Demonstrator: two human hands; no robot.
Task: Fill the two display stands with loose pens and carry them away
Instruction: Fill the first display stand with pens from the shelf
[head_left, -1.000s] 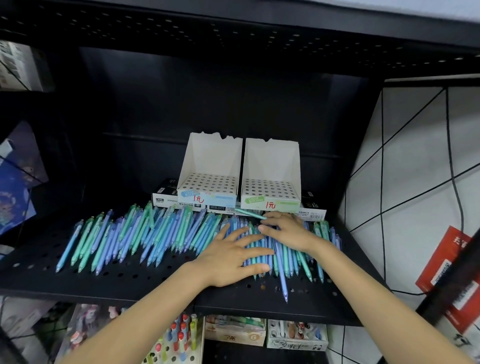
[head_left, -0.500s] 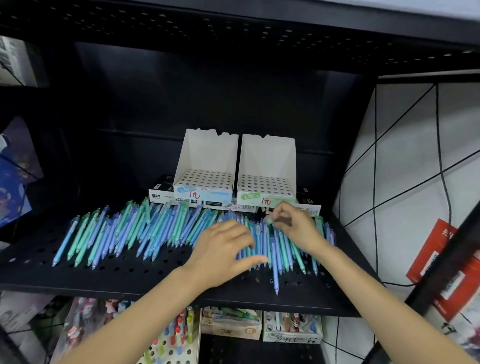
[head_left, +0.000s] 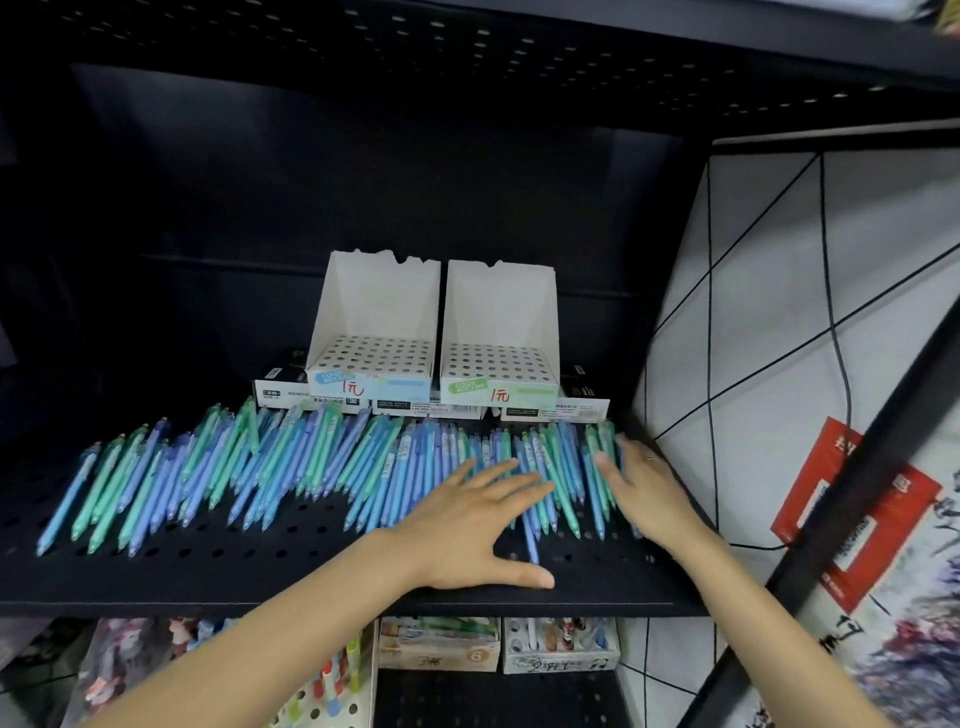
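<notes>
Head camera: I see my left hand (head_left: 480, 525) flat, fingers spread, on loose blue and green plastic pens (head_left: 291, 467) strewn across a black perforated metal shelf (head_left: 208, 566). My right hand (head_left: 644, 488) lies flat too. Two empty white cardboard display stands (head_left: 436, 338) stand behind.

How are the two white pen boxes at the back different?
The left display stand has a blue label on its front; the right display stand has a green one. The left stand's back wall has a ragged, torn top edge; the right stand's has one small notch. Both are white, with rows of empty holes and a red price mark.
</notes>
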